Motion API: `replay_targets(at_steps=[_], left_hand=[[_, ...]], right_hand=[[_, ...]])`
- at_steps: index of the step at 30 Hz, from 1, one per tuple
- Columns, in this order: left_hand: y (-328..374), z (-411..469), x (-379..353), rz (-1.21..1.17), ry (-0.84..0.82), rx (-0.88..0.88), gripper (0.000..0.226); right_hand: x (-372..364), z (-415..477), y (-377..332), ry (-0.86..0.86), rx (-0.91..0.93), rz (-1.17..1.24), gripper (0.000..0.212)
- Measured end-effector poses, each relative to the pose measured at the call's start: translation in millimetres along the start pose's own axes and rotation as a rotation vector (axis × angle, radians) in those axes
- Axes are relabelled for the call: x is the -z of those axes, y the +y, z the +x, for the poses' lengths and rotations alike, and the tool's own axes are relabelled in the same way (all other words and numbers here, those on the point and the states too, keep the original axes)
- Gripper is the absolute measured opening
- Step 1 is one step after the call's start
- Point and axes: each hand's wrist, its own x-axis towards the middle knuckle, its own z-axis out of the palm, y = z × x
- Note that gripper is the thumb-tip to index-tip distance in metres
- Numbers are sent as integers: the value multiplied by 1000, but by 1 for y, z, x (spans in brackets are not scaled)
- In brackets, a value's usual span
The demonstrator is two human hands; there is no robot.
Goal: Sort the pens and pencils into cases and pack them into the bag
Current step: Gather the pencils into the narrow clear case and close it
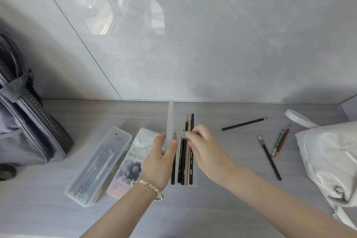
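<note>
A translucent pencil case [194,183] lies open at the table's middle with several dark pencils [186,160] inside. My left hand [160,162] grips its raised lid [170,120] at the lower end and holds it upright. My right hand [204,147] is blurred over the case, its fingertips pinching a dark pencil among those inside. Loose on the table to the right lie a black pencil [244,123], a second black pencil [269,157], and a green and a red pencil [281,141] side by side.
A closed clear pen case [98,166] and a printed pouch [131,160] lie left of the open case. A grey zipped bag [25,121] stands at the far left, a white bag [328,160] at the right edge. A tiled wall backs the table.
</note>
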Motion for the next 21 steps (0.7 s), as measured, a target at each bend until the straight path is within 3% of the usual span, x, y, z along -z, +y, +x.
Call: replay_targets(at_steps=[3, 5, 6, 9, 13, 17, 21], left_hand=[[0, 1, 4, -17, -6, -6, 16], [1, -1, 6, -24, -29, -21, 18], [1, -2, 7, -21, -37, -29, 18], [0, -2, 11, -43, -24, -33, 12], [-3, 0, 15, -34, 5, -16, 12], [-9, 4, 17, -28, 45, 17, 23], [-13, 6, 22, -34, 90, 2, 25]], right_hand=[[5, 1, -1, -115, 356, -209, 7], [-4, 1, 2, -177, 608, -416, 28], [-7, 1, 3, -192, 635, -412, 30], [-10, 1, 0, -175, 515, -189, 28], [-23, -8, 1, -254, 255, -205, 38], [-35, -21, -4, -210, 368, -271, 29], [-34, -18, 0, -30, 372, -27, 17]])
